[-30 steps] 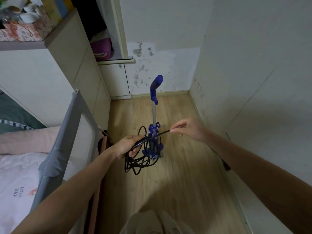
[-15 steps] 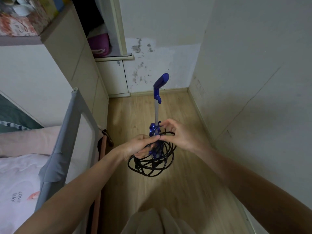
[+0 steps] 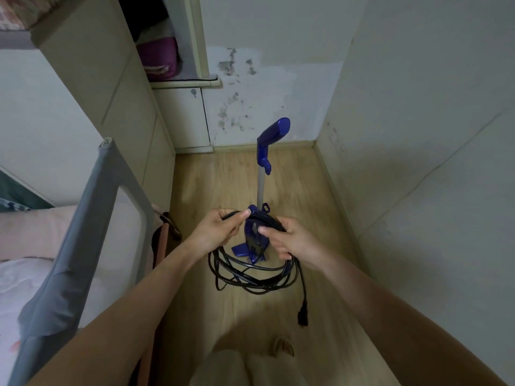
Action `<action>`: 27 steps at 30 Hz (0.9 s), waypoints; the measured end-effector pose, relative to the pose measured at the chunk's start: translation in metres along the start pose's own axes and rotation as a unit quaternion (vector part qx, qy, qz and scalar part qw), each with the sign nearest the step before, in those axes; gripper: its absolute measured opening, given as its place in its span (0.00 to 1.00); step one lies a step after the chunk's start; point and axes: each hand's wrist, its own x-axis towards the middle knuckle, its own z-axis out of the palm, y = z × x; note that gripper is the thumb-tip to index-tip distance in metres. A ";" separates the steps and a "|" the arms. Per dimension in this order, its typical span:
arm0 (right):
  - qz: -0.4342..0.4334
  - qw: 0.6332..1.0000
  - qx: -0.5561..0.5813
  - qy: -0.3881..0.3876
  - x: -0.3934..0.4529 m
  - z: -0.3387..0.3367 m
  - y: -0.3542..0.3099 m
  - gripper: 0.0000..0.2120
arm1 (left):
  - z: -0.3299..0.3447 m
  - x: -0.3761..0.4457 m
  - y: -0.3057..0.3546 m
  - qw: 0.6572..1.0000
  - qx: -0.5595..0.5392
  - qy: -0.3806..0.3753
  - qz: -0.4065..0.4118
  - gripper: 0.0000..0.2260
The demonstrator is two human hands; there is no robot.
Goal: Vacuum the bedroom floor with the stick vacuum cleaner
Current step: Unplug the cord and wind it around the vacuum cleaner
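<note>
The stick vacuum cleaner (image 3: 260,190) stands upright on the wooden floor (image 3: 315,207) in the narrow strip between the bed's grey guard rail (image 3: 92,207) and the right-hand wall, its blue handle (image 3: 274,132) tilted toward the far corner. Both hands are closed on its black power cord (image 3: 250,277): the left hand (image 3: 220,232) pinches a strand between thumb and fingers near the blue body, and the right hand (image 3: 289,240) has fingers curled round the bundle's right side. The loose coils sag below the hands and the plug (image 3: 303,316) dangles free.

The cord looks limp and springy, likely to tangle or slip loop by loop, so it is best paid out strand by strand and led by the plug end. The vacuum itself seems light and top-heavy on a small foot; it is best steered by the blue handle, since tugging the cord could tip it
</note>
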 end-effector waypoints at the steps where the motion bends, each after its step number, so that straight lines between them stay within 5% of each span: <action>1: 0.004 1.000 0.004 0.010 0.009 -0.004 0.002 0.06 | 0.002 0.010 -0.002 1.000 0.004 0.007 -0.005 0.19; 5: -0.003 0.996 -0.091 0.015 0.040 -0.031 0.009 0.08 | 0.004 0.045 -0.008 0.997 -0.010 -0.026 -0.065 0.22; 9: 0.077 0.987 -0.138 -0.004 0.066 -0.063 0.013 0.18 | 0.011 0.075 -0.018 0.995 0.027 0.000 -0.101 0.23; 14: 0.047 0.974 -0.115 0.191 0.121 -0.076 0.010 0.23 | 0.013 0.104 -0.039 0.982 0.138 0.080 -0.105 0.22; 20: 0.008 0.966 -0.091 0.241 0.181 -0.070 0.003 0.24 | 0.003 0.119 -0.052 0.978 0.155 0.046 -0.136 0.22; 24: 0.003 0.971 0.015 0.238 0.197 -0.066 0.002 0.11 | -0.001 0.123 -0.053 0.978 0.159 0.035 -0.132 0.21; 27: 0.045 0.950 0.247 0.184 0.197 -0.065 -0.004 0.12 | -0.003 0.126 -0.052 0.976 0.168 0.040 -0.131 0.17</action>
